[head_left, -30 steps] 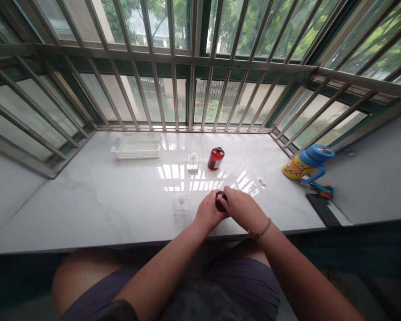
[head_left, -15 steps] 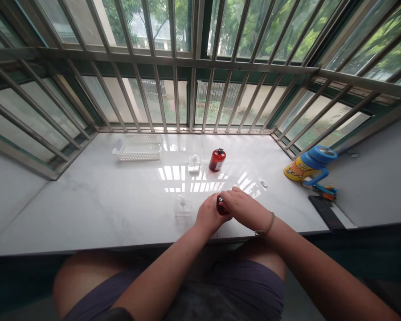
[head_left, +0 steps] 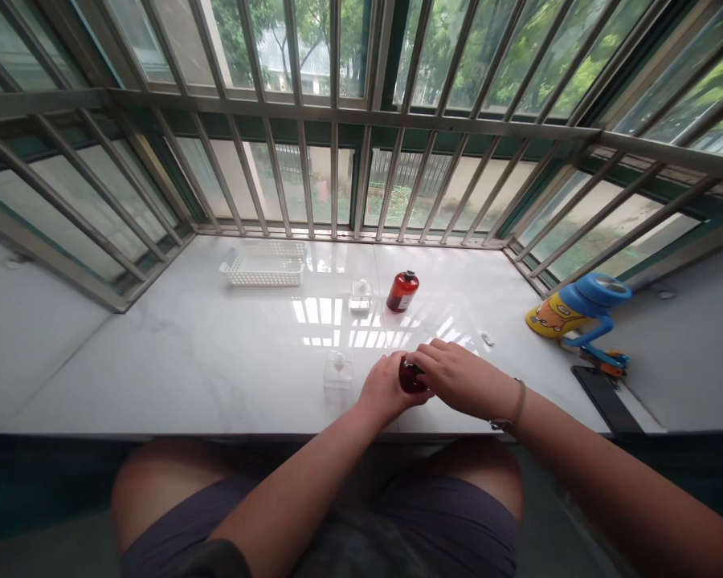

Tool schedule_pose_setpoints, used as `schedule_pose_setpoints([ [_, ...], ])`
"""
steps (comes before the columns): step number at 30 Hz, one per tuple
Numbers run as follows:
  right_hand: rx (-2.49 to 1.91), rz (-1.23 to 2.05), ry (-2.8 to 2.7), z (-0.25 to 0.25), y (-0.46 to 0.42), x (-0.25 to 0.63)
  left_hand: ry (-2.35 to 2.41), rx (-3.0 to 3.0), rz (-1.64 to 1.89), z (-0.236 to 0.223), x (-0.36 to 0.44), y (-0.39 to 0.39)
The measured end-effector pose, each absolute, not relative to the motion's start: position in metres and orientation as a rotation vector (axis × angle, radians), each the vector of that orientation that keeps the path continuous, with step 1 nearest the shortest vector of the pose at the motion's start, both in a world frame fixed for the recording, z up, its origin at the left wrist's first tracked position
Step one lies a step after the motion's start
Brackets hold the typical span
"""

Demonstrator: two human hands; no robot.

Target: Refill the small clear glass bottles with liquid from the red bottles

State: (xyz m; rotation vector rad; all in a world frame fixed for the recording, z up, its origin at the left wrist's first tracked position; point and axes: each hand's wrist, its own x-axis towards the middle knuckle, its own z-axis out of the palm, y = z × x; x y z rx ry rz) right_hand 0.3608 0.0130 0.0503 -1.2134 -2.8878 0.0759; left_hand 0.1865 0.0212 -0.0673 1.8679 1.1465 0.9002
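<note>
My left hand [head_left: 386,388] is wrapped round a small dark red bottle [head_left: 410,377] close to the front edge of the white counter. Over the bottle's top lies my right hand [head_left: 451,371], fingers bent and gripping there; the cap is hidden under them. Farther back stands a second red bottle [head_left: 402,294] with a black cap and a pale label. A clear glass bottle [head_left: 338,371] with a rounded stopper is to the left of my left hand. Another clear glass bottle [head_left: 361,296] stands beside the red one.
A white perforated basket [head_left: 263,271] is at the back left. At the right wall are a blue and yellow flask [head_left: 569,309], a small blue and orange object [head_left: 606,360] and a black phone [head_left: 599,393]. A small whitish piece [head_left: 488,339] lies on the counter [head_left: 174,369]. Metal bars [head_left: 313,104] line the window.
The view has shifted, so the counter's things appear farther right. Both hands stay on the dark red bottle; the right fingers have moved slightly at its top, uncovering more of its side.
</note>
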Motion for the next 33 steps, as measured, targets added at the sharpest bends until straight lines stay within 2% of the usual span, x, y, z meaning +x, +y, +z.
schedule_pose_setpoints([
  [4,-1.579,-0.020,-2.752,0.055,0.001,0.346,1.169,1.864,0.926,-0.069,0.188,0.019],
  [9,-1.462,-0.011,-2.783,0.057,-0.005,0.337,1.165,1.861,0.936,-0.069,0.189,0.018],
  [14,-1.761,0.031,-2.656,0.059,-0.004,0.336,1.196,1.871,0.928,-0.066,0.189,0.017],
  [18,-1.533,0.257,-2.728,0.059,-0.004,0.336,1.197,1.860,0.906,-0.067,0.189,0.016],
  [23,-1.810,0.225,-2.681,0.054,-0.003,0.335,1.187,1.868,0.944,-0.072,0.191,0.015],
  [33,-1.482,0.347,-2.784,0.064,-0.003,0.356,1.221,1.890,1.010,-0.080,0.196,0.009],
])
